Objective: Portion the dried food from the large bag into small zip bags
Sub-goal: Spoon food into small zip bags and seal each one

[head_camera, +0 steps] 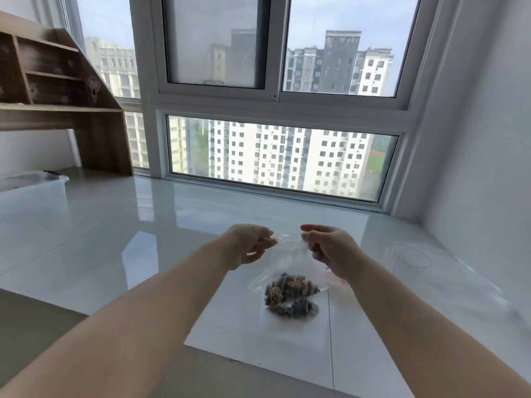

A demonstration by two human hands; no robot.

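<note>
A small clear zip bag [290, 258] hangs in the air between my hands, above the white tiled sill. My left hand [248, 244] pinches its top left corner and my right hand [330, 248] pinches its top right corner. Brown and dark dried food [290, 285] sits in the bottom of the held bag. Below it a second small bag of dried food [296, 307] lies flat on the tiles. A large clear bag [431, 268] lies spread out on the sill to the right.
A clear plastic storage box [31, 182] stands at the far left. A brown wooden shelf unit [57, 90] rises behind it. Windows run along the back and a white wall closes the right side. The sill's front edge drops off near my forearms.
</note>
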